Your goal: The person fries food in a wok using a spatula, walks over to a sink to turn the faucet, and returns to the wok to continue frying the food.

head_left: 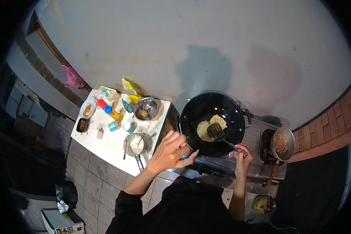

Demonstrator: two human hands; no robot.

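Observation:
My right hand [241, 154] grips the handle of a black slotted spatula [215, 132]. The spatula's head rests against two pale pieces of frying food, one piece [203, 131] nearer me and another [218, 121] just behind it. Both lie in a large black wok [191, 113] on the stove. Near the wok's front left rim, my left hand [171, 152] hovers with nothing in it, its fingers loosely bent and the thumb apart. On the table to its left is a saucepan [128, 145] holding white batter or flour and a utensil.
The white table [105, 146] carries a metal bowl [151, 113], an oil bottle [116, 115], several small containers and a plate of food [88, 109]. Right of the wok, a small pot [286, 150] with brown food sits on a burner, its handle pointing toward me. A grey wall [222, 58] stands behind.

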